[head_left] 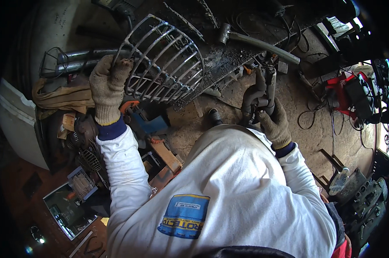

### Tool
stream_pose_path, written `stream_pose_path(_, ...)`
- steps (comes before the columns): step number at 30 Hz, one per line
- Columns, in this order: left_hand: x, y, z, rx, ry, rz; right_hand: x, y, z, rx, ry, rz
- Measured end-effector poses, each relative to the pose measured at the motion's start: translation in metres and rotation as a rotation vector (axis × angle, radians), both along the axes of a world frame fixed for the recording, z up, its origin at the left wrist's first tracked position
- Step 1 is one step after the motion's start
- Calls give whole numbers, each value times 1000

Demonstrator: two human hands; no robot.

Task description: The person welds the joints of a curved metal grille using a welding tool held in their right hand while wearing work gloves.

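Observation:
My left hand (107, 88), in a knitted work glove, is closed on the left edge of a curved metal-bar grille (165, 60). The grille is tilted up over the edge of a dark, dirty workbench (218, 64), its bars meeting an outer hoop. My right hand (275, 124), gloved the same way, is at the right in front of my body. Its fingers close about the lower end of a dark, thick, bent tool (255, 94) whose exact kind I cannot make out. Beyond it, a hammer (263, 44) lies on the bench with its handle pointing right.
Metal tubes (85, 60) and a brown cloth (63, 94) lie to the left. Below the grille is a blue metal piece (150, 123). Red equipment (344, 94) with black cables stands on the floor at right, and a grey machine (360, 198) is at lower right.

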State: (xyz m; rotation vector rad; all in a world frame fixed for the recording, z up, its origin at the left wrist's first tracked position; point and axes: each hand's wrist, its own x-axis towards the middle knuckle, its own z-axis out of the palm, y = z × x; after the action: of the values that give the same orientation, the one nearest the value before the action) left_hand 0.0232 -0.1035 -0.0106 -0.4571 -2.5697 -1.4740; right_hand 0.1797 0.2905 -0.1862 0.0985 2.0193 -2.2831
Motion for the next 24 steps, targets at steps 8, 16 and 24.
stream_pose_path(8, -15, -43, -22, 160, -1, 139, 0, -1, 3, -95, -6, -33)
stream_pose_path(16, -13, -59, -32, 288, -57, 251, -3, -2, 4, -79, -6, -24)
stream_pose_path(24, -14, -59, -37, 311, -5, 236, -5, -6, 4, -59, -35, -13)
